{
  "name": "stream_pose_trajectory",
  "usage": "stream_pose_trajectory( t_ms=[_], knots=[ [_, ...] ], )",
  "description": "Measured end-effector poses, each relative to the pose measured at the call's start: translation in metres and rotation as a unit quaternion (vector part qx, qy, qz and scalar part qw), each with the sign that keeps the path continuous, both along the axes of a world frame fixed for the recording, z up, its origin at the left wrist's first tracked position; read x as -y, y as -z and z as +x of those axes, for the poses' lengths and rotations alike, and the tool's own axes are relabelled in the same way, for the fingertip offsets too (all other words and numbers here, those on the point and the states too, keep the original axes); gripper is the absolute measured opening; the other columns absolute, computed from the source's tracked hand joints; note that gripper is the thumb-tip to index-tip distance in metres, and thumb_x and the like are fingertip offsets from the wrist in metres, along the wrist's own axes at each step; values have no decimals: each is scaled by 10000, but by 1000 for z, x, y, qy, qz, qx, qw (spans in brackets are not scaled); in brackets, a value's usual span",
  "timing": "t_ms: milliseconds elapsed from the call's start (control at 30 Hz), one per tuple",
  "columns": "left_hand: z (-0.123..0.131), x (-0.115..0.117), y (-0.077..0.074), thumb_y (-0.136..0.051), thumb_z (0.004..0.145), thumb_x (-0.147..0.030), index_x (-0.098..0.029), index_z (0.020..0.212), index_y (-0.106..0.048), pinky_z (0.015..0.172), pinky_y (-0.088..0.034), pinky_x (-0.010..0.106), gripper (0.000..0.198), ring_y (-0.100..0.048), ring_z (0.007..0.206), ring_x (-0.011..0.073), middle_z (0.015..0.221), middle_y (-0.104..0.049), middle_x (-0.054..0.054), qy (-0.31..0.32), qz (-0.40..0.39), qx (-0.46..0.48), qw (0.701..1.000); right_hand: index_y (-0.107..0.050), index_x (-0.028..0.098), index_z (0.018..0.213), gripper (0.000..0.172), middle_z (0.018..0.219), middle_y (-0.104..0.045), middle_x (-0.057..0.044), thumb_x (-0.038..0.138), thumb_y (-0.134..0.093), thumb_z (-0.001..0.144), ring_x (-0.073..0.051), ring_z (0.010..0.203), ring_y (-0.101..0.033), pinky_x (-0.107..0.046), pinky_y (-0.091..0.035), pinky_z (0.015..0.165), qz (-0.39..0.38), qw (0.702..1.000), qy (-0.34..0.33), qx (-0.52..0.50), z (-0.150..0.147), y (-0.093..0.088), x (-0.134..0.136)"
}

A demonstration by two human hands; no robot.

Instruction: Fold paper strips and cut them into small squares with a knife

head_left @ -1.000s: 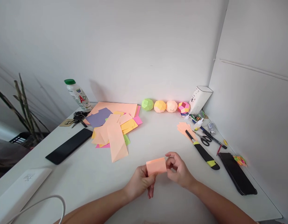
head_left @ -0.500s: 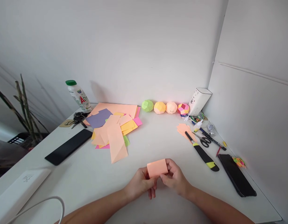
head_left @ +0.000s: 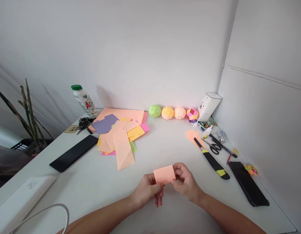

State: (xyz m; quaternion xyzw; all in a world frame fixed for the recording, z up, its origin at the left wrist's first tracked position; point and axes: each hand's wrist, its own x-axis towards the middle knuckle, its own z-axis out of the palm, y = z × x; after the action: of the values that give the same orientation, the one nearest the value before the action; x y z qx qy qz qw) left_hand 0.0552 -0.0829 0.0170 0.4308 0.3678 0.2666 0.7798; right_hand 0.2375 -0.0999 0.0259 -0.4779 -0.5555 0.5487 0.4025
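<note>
Between my two hands is a small peach paper rectangle [head_left: 164,175], held above the near part of the white table and slightly tilted. My left hand [head_left: 146,190] pinches its lower left edge, thumb in front and fingers behind. At the right edge, my right hand [head_left: 186,183] grips the paper between thumb and curled fingers. Whether the paper is folded, I cannot tell. To the left lies a pile of coloured paper pieces [head_left: 124,149] in peach, yellow, pink and green, with a purple piece [head_left: 105,124] on it.
Several paper polyhedra, one a green ball [head_left: 155,111], line the wall. On the right lie a utility knife [head_left: 212,161], scissors [head_left: 215,148], a glue bottle [head_left: 207,131] and a phone [head_left: 248,183]. Leftward are a black slab [head_left: 74,153], a white power bank [head_left: 23,201] and a bottle [head_left: 84,100].
My right thumb has slid a little to the right and up along the paper's edge. The paper stays in both hands. The whole view has shifted slightly.
</note>
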Motion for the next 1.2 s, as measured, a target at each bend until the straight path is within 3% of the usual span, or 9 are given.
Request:
stream_pose_trajectory(
  t_ms=[300, 467, 533, 633, 867, 933, 1067, 1200],
  knots=[
    [-5, -6, 10, -628, 676, -293, -186, 631, -442, 322, -378, 206, 219, -518, 343, 120, 456, -549, -38, -76, 6, 11, 997, -431, 231, 1056, 341, 872, -620, -3, 194, -608, 767, -140, 746, -563, -283, -442, 679, -15, 998, 49, -28, 17, -2, -10],
    [-5, -5, 6, -625, 772, -461, -155, 878, -538, 476, -485, 263, 335, -613, 589, 147, 830, -630, 46, -15, 44, 83, 995, -434, 235, 1057, 323, 828, -604, 9, 194, -600, 784, -152, 761, -579, -290, -451, 682, -13, 998, 33, -45, 15, 2, -8],
    [-3, -3, 3, -656, 752, -489, -143, 866, -561, 465, -452, 234, 376, -564, 544, 115, 761, -609, 29, 21, 70, 59, 996, -435, 237, 1057, 325, 862, -612, 1, 167, -596, 783, -165, 831, -591, -315, -458, 750, -5, 999, 13, -39, 10, 6, -3],
    [-2, 2, 1, -636, 756, -514, -141, 656, -542, 408, -370, 200, 398, -462, 424, 75, 537, -517, -20, 55, 78, -20, 995, -434, 236, 1077, 367, 970, -614, -23, 108, -585, 768, -173, 928, -581, -343, -445, 847, 14, 999, -27, -26, 0, 10, 4],
    [-4, 3, 9, -595, 770, -467, -148, 535, -527, 358, -295, 196, 402, -431, 356, 72, 455, -490, -21, 81, 91, -76, 990, -427, 233, 1060, 400, 945, -593, -2, 38, -558, 736, -143, 863, -569, -302, -458, 800, 9, 999, -45, -18, -7, 10, 8],
    [-4, 2, 9, -585, 781, -449, -147, 555, -536, 349, -285, 191, 380, -432, 352, 72, 453, -494, -24, 80, 87, -69, 991, -431, 229, 1055, 400, 958, -591, -7, 35, -562, 730, -148, 887, -570, -300, -455, 804, 2, 999, -42, -11, -5, 8, 6],
    [-5, 1, 5, -615, 763, -409, -145, 779, -597, 340, -297, 176, 265, -439, 354, 69, 495, -538, -42, 70, 67, -47, 994, -450, 216, 1040, 384, 962, -592, -17, 46, -579, 721, -159, 906, -570, -294, -449, 794, -6, 999, -36, -4, -1, 3, 2],
    [-7, 0, 4, -612, 765, -400, -146, 747, -582, 317, -272, 166, 257, -418, 329, 61, 457, -511, -53, 79, 64, -50, 994, -468, 218, 1024, 367, 942, -603, -17, 72, -599, 714, -164, 882, -573, -287, -446, 767, -15, 999, -40, -3, -1, -2, 1]
  ],
)
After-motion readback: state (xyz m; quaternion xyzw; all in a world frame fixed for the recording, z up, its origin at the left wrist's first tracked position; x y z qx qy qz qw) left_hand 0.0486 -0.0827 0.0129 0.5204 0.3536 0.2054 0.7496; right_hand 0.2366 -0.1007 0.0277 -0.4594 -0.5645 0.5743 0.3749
